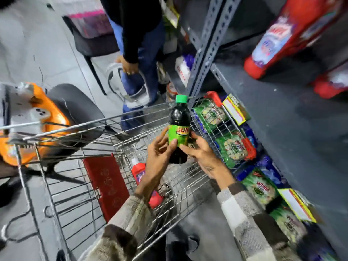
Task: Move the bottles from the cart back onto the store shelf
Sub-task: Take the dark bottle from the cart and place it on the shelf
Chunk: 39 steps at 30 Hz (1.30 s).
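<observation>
Now, going left to right: a red bottle lies in the wire cart, waiting its turn. Above it the left hand and right hand both have their fingers closed round an upright dark bottle with a green cap, lifted clear of the cart. Next, I judge, it must swing right onto the grey shelf, where bare space shows beside the red bottles.

Upright dark green-capped bottle above wire cart; red bottle lying inside.
</observation>
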Tool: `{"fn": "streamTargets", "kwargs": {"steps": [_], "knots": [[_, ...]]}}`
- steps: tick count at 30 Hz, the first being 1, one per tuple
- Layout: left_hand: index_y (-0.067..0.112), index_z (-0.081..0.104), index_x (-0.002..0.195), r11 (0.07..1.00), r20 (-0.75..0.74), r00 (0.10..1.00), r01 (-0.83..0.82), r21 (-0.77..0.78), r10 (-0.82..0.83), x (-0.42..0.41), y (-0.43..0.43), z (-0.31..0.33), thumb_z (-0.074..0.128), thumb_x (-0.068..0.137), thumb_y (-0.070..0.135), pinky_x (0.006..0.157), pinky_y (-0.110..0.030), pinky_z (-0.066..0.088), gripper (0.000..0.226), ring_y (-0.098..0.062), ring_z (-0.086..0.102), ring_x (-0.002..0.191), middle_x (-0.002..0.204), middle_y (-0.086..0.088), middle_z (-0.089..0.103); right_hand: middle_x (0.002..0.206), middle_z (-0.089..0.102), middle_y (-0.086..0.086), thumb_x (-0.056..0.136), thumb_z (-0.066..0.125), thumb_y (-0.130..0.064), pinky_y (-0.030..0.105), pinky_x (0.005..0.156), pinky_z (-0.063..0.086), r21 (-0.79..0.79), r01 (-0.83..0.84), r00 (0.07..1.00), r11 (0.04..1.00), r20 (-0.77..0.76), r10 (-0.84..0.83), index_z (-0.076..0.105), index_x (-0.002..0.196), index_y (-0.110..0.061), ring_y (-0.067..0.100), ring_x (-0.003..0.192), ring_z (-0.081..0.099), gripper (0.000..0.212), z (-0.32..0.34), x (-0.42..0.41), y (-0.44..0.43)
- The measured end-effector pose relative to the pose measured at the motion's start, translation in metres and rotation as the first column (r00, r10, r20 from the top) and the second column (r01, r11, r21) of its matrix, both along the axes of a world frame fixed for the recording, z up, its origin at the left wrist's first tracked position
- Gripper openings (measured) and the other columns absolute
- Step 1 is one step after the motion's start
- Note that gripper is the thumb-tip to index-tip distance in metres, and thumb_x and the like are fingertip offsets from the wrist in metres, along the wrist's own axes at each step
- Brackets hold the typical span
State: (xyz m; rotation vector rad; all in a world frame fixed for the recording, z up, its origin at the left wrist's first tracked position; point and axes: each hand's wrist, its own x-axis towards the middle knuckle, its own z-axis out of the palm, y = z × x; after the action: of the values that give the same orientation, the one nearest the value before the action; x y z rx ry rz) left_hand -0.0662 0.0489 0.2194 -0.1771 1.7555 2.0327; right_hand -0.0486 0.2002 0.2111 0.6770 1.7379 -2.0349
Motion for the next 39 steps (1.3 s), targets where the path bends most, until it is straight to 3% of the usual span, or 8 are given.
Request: {"fn": "streamTargets", "kwargs": {"steps": [6, 12, 16, 19, 22, 25, 33, 39], "knots": [[0.016, 0.047, 0.141, 0.998, -0.094, 0.994, 0.052, -0.022, -0.054, 0.002, 0.015, 0.029, 0.063, 0.084, 0.023, 0.091, -0.043, 0.058, 0.06, -0.018, 0.069, 0.107, 0.126, -0.009, 0.068, 0.115, 0.057, -0.011, 0.086, 0.065, 0.0, 0.007, 0.075, 0.048, 0.073, 0.065, 0.992, 0.995, -0.115, -0.057, 0.048, 0.125, -0.022, -0.007, 0.097, 0.053, 0.048, 0.038, 0.016, 0.014], [0.02, 0.041, 0.145, 0.944, -0.193, 0.924, 0.321, -0.081, -0.331, 0.015, 0.053, 0.053, 0.06, 0.085, 0.034, 0.105, -0.051, 0.048, 0.065, -0.021, 0.064, 0.12, 0.134, -0.007, 0.063, 0.103, 0.064, -0.01, 0.082, 0.068, 0.006, 0.011, 0.085, 0.049, 0.177, 0.257, 0.95, 0.95, -0.228, -0.215, 0.058, 0.102, -0.034, -0.011, 0.091, 0.062, 0.046, 0.059, 0.055, 0.041], [0.018, 0.039, 0.147, 0.848, -0.322, 0.788, 0.515, -0.124, -0.526, 0.025, 0.105, 0.061, 0.058, 0.085, 0.042, 0.108, -0.056, 0.044, 0.068, -0.029, 0.058, 0.126, 0.138, -0.008, 0.06, 0.11, 0.065, -0.011, 0.073, 0.074, 0.0, 0.012, 0.087, 0.049, 0.24, 0.501, 0.846, 0.832, -0.337, -0.412, 0.054, 0.115, -0.032, -0.011, 0.098, 0.063, 0.057, 0.078, 0.093, 0.075], [0.02, 0.04, 0.145, 0.772, -0.449, 0.647, 0.607, -0.186, -0.617, 0.029, 0.154, 0.068, 0.053, 0.089, 0.033, 0.113, -0.041, 0.041, 0.059, -0.012, 0.053, 0.13, 0.14, 0.001, 0.056, 0.127, 0.062, 0.001, 0.072, 0.072, 0.002, 0.031, 0.102, 0.05, 0.251, 0.636, 0.754, 0.729, -0.402, -0.52, 0.045, 0.139, -0.018, 0.014, 0.116, 0.061, 0.074, 0.089, 0.116, 0.104], [0.0, 0.046, 0.139, 0.708, -0.581, 0.462, 0.631, -0.316, -0.67, 0.038, 0.209, 0.072, 0.048, 0.09, 0.01, 0.106, -0.008, 0.033, 0.049, 0.01, 0.041, 0.121, 0.132, -0.013, 0.052, 0.123, 0.063, -0.009, 0.071, 0.072, 0.01, 0.031, 0.104, 0.049, 0.293, 0.761, 0.644, 0.579, -0.449, -0.619, 0.045, 0.14, -0.018, 0.002, 0.113, 0.061, 0.079, 0.097, 0.137, 0.139], [-0.003, 0.044, 0.139, 0.667, -0.59, 0.4, 0.661, -0.345, -0.701, 0.051, 0.26, 0.075, 0.046, 0.087, 0.004, 0.099, 0.005, 0.024, 0.052, 0.0, 0.045, 0.111, 0.125, -0.022, 0.054, 0.127, 0.063, 0.003, 0.071, 0.07, 0.017, 0.024, 0.098, 0.05, 0.288, 0.846, 0.533, 0.449, -0.488, -0.691, 0.044, 0.14, -0.01, -0.016, 0.101, 0.06, 0.079, 0.099, 0.151, 0.17], [0.015, 0.059, 0.121, 0.537, -0.515, 0.321, 0.768, -0.349, -0.795, 0.074, 0.344, 0.053, 0.041, 0.077, 0.004, 0.099, -0.056, 0.048, 0.049, -0.021, 0.06, 0.107, 0.11, -0.015, 0.068, 0.128, 0.063, 0.004, 0.056, 0.076, 0.002, 0.051, 0.105, 0.048, 0.374, 0.915, 0.351, 0.152, -0.548, -0.759, 0.047, 0.13, -0.02, 0.018, 0.12, 0.061, 0.082, 0.067, 0.171, 0.231], [0.002, 0.051, 0.129, 0.486, -0.451, 0.314, 0.804, -0.341, -0.836, 0.087, 0.363, 0.05, 0.046, 0.076, 0.006, 0.102, -0.041, 0.046, 0.053, -0.014, 0.057, 0.106, 0.108, -0.002, 0.063, 0.132, 0.06, 0.007, 0.061, 0.073, 0.007, 0.051, 0.106, 0.048, 0.369, 0.923, 0.324, 0.112, -0.584, -0.745, 0.043, 0.133, -0.019, 0.021, 0.124, 0.059, 0.082, 0.058, 0.179, 0.242]]}}
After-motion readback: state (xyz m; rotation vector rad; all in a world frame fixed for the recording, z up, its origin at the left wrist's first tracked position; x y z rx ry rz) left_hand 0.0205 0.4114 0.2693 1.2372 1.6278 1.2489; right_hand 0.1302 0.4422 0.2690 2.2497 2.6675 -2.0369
